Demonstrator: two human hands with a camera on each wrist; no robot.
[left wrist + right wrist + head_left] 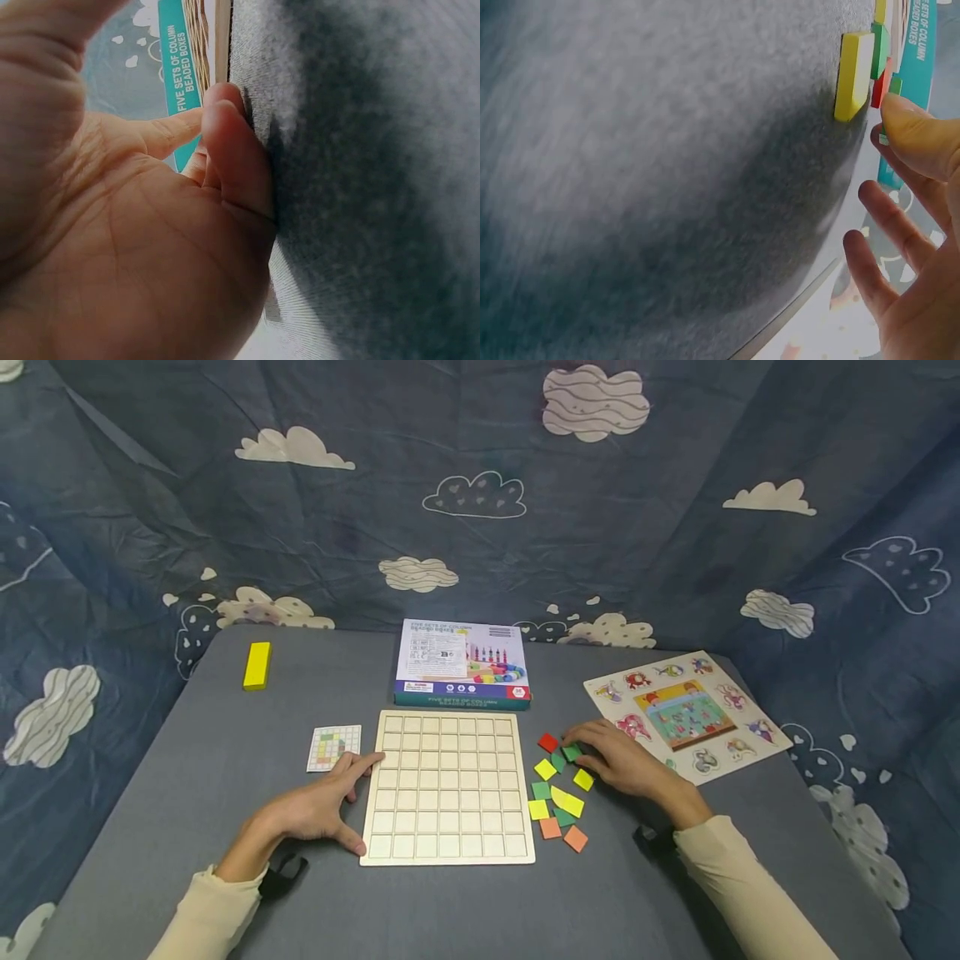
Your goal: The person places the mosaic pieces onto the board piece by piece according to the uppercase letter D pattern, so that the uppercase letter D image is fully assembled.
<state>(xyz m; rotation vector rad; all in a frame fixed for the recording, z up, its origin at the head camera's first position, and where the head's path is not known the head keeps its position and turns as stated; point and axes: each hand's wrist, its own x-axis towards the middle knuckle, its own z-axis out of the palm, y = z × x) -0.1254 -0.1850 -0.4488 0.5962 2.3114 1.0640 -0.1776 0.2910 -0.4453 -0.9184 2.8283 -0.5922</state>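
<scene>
A wooden grid board (450, 787) with rows of bare square cells lies flat in the middle of the table. My left hand (318, 806) rests at its left side, fingers and thumb spread and touching the board's edge. Right of the board is a loose group of square tiles, red, orange, yellow and green. At the top of that group my right hand (618, 760) pinches a green tile (572, 752) between thumb and index finger, the other fingers held apart. A yellow tile (853, 75) lies close to that hand in the right wrist view.
A small pattern card (333, 748) lies left of the board. Behind the board is a boxed set (461, 664). The picture puzzle board (686, 714) lies by my right hand, and a yellow block (257, 666) sits at the far left. A cloud-print cloth hangs behind.
</scene>
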